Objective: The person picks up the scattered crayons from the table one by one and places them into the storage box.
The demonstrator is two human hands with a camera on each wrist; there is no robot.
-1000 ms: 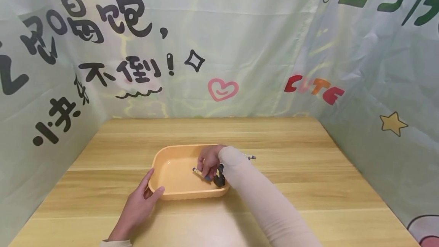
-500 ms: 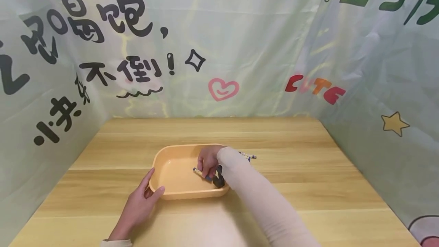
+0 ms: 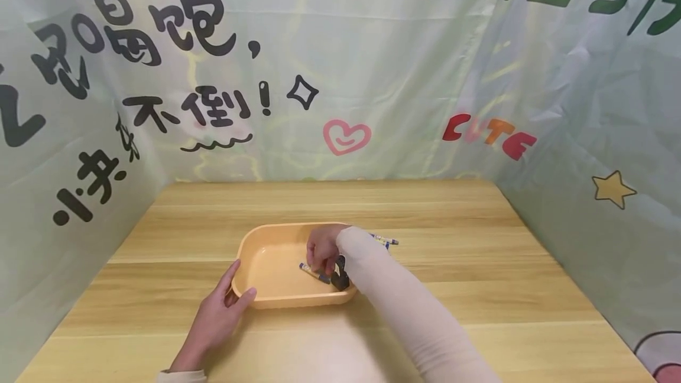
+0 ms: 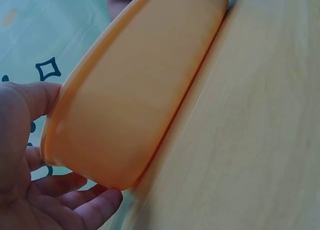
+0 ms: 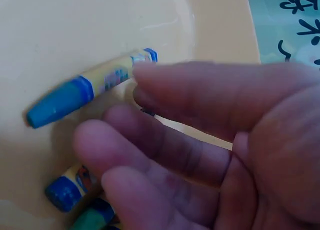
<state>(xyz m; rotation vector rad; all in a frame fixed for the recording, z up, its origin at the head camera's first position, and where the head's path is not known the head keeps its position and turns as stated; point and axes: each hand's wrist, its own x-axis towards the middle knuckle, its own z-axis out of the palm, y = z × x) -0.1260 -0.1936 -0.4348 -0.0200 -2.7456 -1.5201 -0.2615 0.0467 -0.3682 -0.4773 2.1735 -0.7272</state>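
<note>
While left hand point(image 3: 217, 310) grips left end of tray point(image 3: 271, 276), right hand point(image 3: 323, 246) hangs over tray, fingers parted from thumb, nothing clamped. Teal-tipped crayon point(image 5: 90, 87) lies inside tray's right half; probably light, stiff, waxy, brittle: best pinched gently at yellow-sleeved middle.

smooth, glossy plastic tray point(image 3: 273, 276), wood-grained table point(image 3: 511, 294), creased cloth backdrop point(image 3: 393, 75) and paper-wrapped crayon point(image 5: 95, 88)

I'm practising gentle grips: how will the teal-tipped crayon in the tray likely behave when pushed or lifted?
The teal-tipped crayon will probably roll if pushed sideways, given its roughly round, stick-like body. It looks small beside the right hand, so it is likely light. The glossy tray may let it slide a little too.
</note>
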